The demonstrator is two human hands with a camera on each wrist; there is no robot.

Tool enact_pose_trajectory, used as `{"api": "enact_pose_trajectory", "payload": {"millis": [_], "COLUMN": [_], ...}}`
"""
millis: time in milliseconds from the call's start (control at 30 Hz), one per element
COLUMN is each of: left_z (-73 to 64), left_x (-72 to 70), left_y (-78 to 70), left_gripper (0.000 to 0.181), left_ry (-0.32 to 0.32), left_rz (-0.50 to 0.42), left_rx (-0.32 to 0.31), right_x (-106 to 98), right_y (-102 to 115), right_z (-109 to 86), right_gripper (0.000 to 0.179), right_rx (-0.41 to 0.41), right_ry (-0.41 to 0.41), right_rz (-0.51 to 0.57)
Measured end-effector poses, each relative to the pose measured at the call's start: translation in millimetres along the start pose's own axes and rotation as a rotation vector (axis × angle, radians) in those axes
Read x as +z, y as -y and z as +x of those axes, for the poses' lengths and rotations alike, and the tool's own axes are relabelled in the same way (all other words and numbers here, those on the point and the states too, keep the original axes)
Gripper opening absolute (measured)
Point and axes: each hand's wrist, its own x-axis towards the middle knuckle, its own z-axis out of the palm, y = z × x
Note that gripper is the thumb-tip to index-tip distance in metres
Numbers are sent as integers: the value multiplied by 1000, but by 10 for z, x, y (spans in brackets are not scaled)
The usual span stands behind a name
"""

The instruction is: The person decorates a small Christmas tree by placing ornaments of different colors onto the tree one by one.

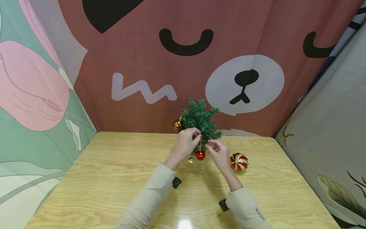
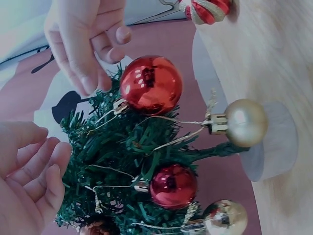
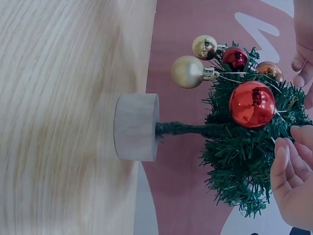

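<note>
A small artificial Christmas tree [image 1: 200,119] stands on a round pale base [image 3: 137,127], with both hands close in front of its branches. My left hand [image 1: 187,141] is at the tree's front left, fingers loosely bent; the left wrist view shows nothing between them. Beside the shiny red bauble [image 1: 200,155], my right hand [image 1: 220,154] has its thumb and fingertips right at the branches, with no object showing in them. A thin gold string runs from that bauble into the greenery. A matte gold bauble [image 2: 246,122] and a dark red bauble [image 2: 173,186] hang nearby.
A red-and-gold striped bauble [image 1: 239,162] lies on the wooden table [image 1: 114,171], right of the tree. An orange-gold bauble [image 1: 177,125] hangs at the tree's left, and a small shiny gold bauble [image 3: 204,47] hangs low. A printed bear curtain [image 1: 143,117] is behind.
</note>
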Motion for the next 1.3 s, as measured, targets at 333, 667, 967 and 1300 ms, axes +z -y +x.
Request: {"api": "enact_pose_trajectory", "payload": {"millis": [333,667,967,1300], "left_z": [113,244,349,447], "left_x": [-94,-153,-158,-166], "left_y": [-13,-37,-28,-2], "left_gripper": [7,11,15,21], "left_ry": [-39,-52,-72,-82], "left_rz": [-4,-6,-7,25], "left_rx": [-13,-47,-79,-105], "right_x": [-89,-71,-153,-217], "right_y": [300,-114,213,167], "right_z": [-39,-110,-118,-170], "right_gripper": [12,13,10,10], "right_rx": [-6,20,27,58], "right_ry": [18,3,1,-4], "right_rz": [-4,16,50,41]}}
